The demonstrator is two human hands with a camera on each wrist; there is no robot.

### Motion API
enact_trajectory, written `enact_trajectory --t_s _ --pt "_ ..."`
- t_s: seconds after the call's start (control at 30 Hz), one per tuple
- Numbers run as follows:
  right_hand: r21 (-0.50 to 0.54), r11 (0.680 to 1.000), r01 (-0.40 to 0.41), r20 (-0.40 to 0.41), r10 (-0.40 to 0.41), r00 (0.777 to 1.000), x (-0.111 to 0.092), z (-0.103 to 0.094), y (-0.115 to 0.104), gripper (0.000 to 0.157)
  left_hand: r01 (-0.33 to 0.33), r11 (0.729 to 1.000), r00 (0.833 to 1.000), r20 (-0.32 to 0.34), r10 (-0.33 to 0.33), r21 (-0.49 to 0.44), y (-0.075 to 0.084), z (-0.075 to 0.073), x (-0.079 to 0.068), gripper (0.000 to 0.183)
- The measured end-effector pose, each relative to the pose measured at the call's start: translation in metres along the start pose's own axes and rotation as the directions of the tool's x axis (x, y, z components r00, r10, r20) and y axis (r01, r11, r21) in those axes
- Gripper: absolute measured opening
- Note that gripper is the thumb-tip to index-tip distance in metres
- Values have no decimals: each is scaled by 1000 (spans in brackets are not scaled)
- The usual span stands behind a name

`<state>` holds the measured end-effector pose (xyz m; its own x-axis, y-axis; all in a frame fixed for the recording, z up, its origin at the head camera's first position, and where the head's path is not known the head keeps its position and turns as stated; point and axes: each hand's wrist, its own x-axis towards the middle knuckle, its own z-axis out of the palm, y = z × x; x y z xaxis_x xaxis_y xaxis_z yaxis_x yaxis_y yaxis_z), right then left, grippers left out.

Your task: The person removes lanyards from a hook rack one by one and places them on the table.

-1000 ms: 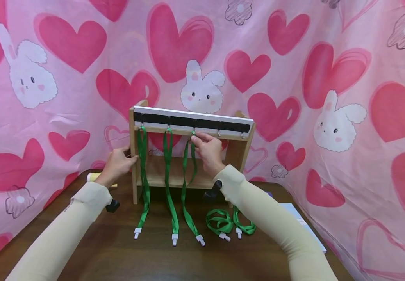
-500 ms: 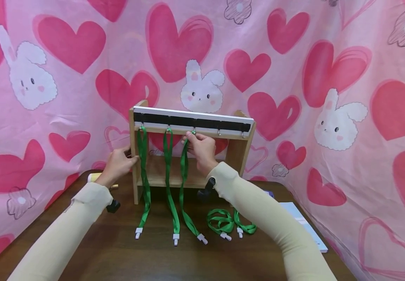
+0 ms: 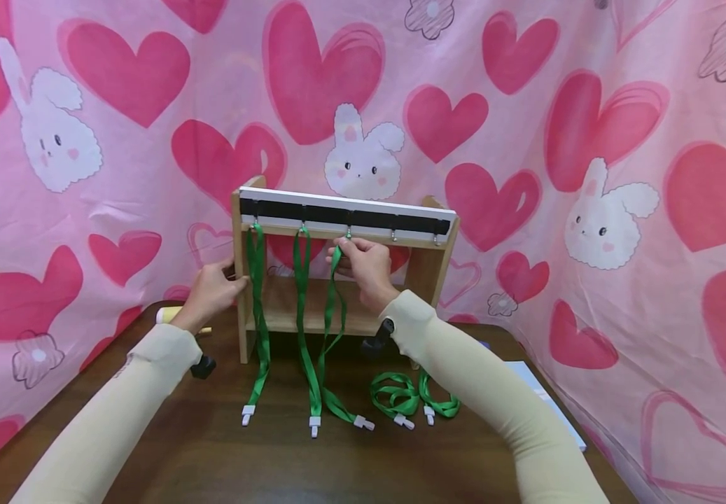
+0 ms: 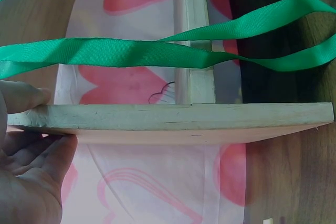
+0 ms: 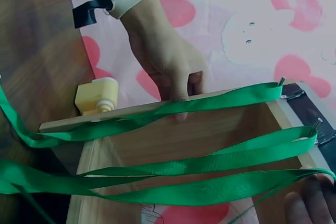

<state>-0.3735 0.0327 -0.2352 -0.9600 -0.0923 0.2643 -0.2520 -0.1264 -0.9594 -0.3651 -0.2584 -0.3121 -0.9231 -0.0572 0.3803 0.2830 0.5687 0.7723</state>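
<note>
Pink patterned cloth (image 3: pixel 514 164) rises behind and beside the wooden rack (image 3: pixel 355 315). The brown table (image 3: pixel 205 448) carries the rack toward its far edge, with tabletop extending in front of the rack. Space opens rightward under the rack's rail; a pale flat item (image 3: pixel 544 402) lies right of the rack, near the table's edge, and a yellow bottle (image 3: pixel 169 315) lies left of it.

The left hand (image 3: pixel 211 290) grasps the rack's left side panel, thumb on the inner side, fingers outside. The right hand (image 3: pixel 369 269) is before the rack's upper middle, pinching the third lanyard (image 5: pixel 173 193) near its top, just below the third hook (image 3: pixel 348 231); the fingers obscure whether the loop is seated. From this pinch the lanyard hangs down the rack's front, its lower end on the table ahead of the rack.

The first lanyard (image 3: pixel 258 301) and second lanyard (image 3: pixel 300 294) hang from hooks at the rack's left. Two coiled lanyards (image 3: pixel 394 395) lie before its right part. All are flat, ribbed, bright green ribbon; the third's two strands separate midway, and its white clip (image 3: pixel 360 421) points rightward.
</note>
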Motion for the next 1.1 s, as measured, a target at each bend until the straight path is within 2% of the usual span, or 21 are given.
enact_trajectory --t_s 0.27,0.5,0.8,1.1 --pt "14 999 43 32 -44 999 -7 -2 -6 27 16 1000 1000 -6 -16 9 0 -1 0 66" --pt "-36 995 91 42 -90 995 -15 -13 -2 25 20 1000 1000 -6 -20 16 0 -1 0 67" --pt "52 993 105 -20 -104 994 -17 -37 21 28 23 999 1000 16 -24 26 -1 2 -1 68" --pt "107 984 142 -70 -135 988 -11 -56 36 30 -1 1000 1000 4 1 3 -1 -2 -2 65"
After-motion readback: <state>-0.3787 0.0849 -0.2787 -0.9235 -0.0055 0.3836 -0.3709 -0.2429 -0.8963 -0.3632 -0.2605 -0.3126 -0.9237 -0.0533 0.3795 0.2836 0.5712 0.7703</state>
